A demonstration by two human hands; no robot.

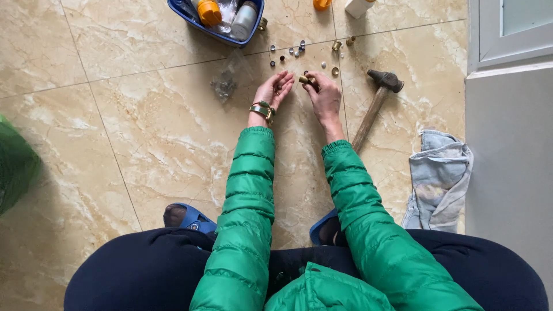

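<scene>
Hands low over beige tile floor (161, 138), both in green puffy sleeves. Right hand (324, 97) pinching small brass fitting (305, 79) at fingertips, just above the floor. Left hand (273, 90) palm up, fingers loosely curled, wearing bracelet on wrist (something tiny perhaps in the palm, too small to tell). Small metal parts (299, 49) scattered just beyond. Hammer (375, 103) lying to the right, grey cloth (438, 178) near it. Blue basket (219, 20) at top edge.
</scene>
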